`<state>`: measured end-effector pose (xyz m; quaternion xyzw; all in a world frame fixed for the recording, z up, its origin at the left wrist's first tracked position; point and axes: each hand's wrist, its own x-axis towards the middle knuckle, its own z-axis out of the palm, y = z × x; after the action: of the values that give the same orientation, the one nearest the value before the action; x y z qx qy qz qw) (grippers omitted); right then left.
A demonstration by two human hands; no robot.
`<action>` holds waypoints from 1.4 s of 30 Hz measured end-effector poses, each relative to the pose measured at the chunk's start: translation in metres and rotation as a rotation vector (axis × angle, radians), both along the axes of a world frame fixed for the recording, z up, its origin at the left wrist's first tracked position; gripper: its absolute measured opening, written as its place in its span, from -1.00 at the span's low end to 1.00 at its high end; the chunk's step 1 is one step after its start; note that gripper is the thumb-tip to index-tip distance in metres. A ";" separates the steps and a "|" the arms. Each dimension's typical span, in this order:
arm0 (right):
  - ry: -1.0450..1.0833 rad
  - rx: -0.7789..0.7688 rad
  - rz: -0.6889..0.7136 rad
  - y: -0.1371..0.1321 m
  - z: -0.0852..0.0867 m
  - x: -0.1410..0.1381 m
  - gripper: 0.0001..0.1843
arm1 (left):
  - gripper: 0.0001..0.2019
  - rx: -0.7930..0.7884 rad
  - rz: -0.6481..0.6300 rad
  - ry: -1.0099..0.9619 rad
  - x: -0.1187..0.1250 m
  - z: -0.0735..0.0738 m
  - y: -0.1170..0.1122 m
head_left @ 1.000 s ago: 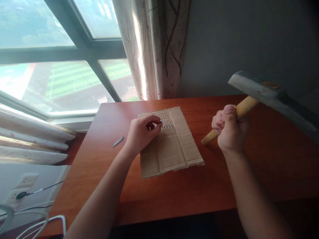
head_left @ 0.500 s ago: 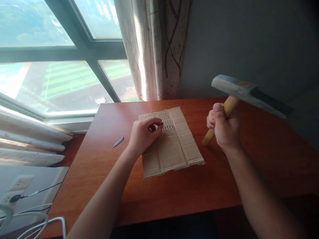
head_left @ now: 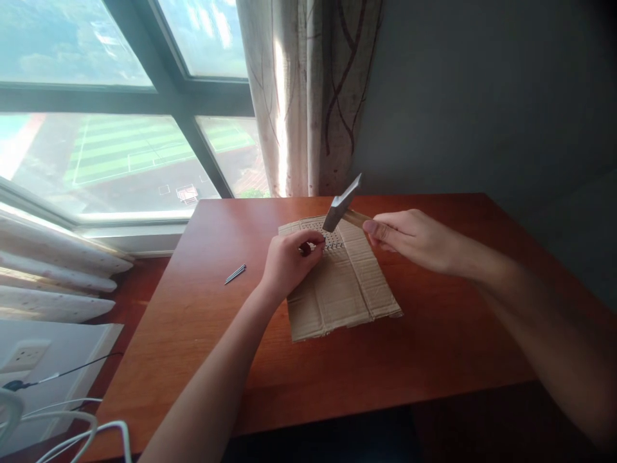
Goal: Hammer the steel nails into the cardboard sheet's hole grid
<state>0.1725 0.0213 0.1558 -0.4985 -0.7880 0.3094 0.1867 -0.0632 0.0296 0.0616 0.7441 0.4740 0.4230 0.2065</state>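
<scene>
My left hand (head_left: 290,258) rests over the cardboard (head_left: 341,290), thumb and forefinger pinched at the edge of a grid of small nail heads (head_left: 333,243). A tiny dark tip shows between those fingers and looks like a nail; most of it is hidden. My right hand (head_left: 409,239) is wrapped round the wooden handle of a hammer (head_left: 343,203). The hammer's metal head is just above my left fingertips, its striking end pointing down. A few loose nails (head_left: 235,274) lie together on the table, left of the cardboard.
The reddish-brown wooden table (head_left: 193,334) stands beside a large window (head_left: 120,154). A patterned curtain (head_left: 299,96) hangs behind its far edge. White cables (head_left: 81,418) and a wall socket (head_left: 26,355) are at the lower left.
My right hand has swung the hammer down and left, from raised at the right to just over my left fingertips. My left hand keeps its pinch on the cardboard. The view has shifted slightly.
</scene>
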 end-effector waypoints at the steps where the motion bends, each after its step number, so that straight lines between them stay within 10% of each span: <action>1: 0.008 0.006 -0.003 0.000 0.002 -0.002 -0.34 | -0.91 0.001 -0.003 -0.008 0.000 0.000 0.000; 42: -0.089 0.001 -0.050 -0.008 -0.011 -0.011 -0.39 | -0.81 0.018 0.019 0.254 -0.010 0.006 -0.003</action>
<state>0.1616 0.0132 0.1452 -0.5311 -0.7830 0.2818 0.1595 -0.0729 0.0263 0.0679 0.7890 0.4998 0.3314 0.1339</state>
